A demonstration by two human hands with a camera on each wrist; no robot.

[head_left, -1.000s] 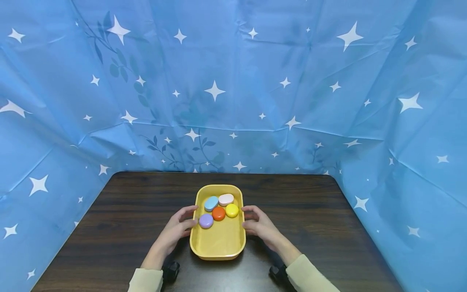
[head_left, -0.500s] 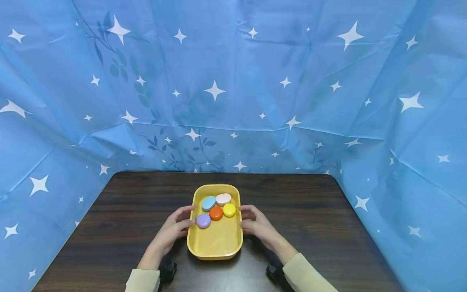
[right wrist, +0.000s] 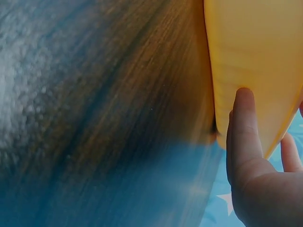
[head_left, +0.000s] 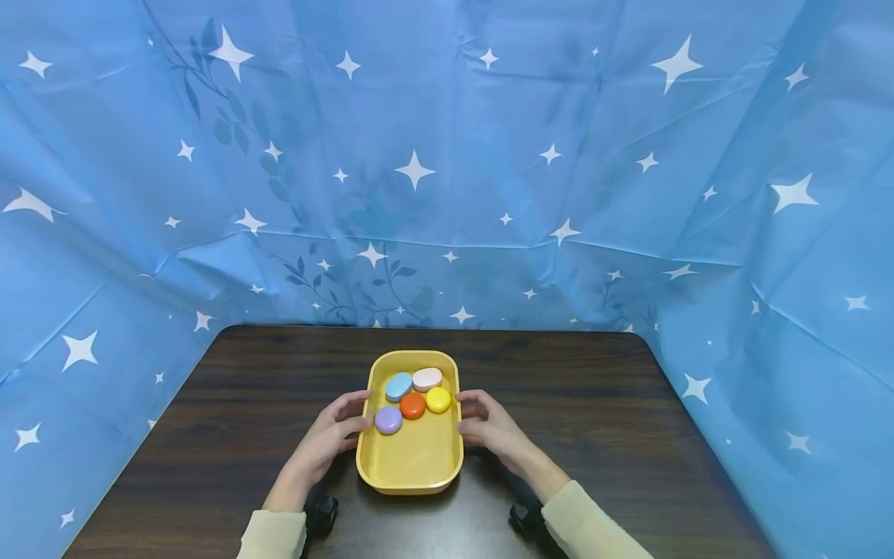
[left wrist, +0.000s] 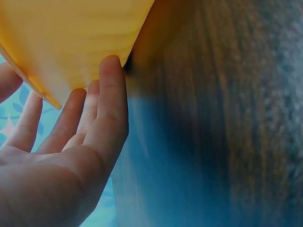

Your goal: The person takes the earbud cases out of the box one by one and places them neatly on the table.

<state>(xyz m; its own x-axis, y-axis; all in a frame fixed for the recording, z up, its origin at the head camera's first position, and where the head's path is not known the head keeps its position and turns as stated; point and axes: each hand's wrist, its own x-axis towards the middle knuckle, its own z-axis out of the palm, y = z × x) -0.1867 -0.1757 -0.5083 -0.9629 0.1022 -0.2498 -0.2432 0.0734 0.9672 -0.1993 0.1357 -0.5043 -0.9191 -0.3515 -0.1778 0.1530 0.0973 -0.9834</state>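
A yellow rectangular tray (head_left: 412,466) with rounded corners lies on the table between both hands. My left hand (head_left: 328,435) holds its left side, with thumb and index fingertips at the rim; in the left wrist view the other fingers (left wrist: 113,90) lie along the outer wall. On the opposite side my right hand (head_left: 492,427) holds the tray the same way, a finger (right wrist: 245,109) against the wall in the right wrist view. Inside lie a blue oval piece (head_left: 399,387), a pale pink oval piece (head_left: 427,379), and round orange (head_left: 412,405), yellow (head_left: 438,400) and purple (head_left: 388,420) pieces.
The dark wood-grain table (head_left: 594,435) spreads out around the tray. A blue curtain (head_left: 447,155) with white stars hangs behind it and along both sides. Black wrist devices (head_left: 321,515) sit at the cuffs of the pale sleeves (head_left: 274,536).
Both hands and the tray have shifted a little to the left, mostly in the first half second. The pieces kept their places inside. The head view has tilted slightly.
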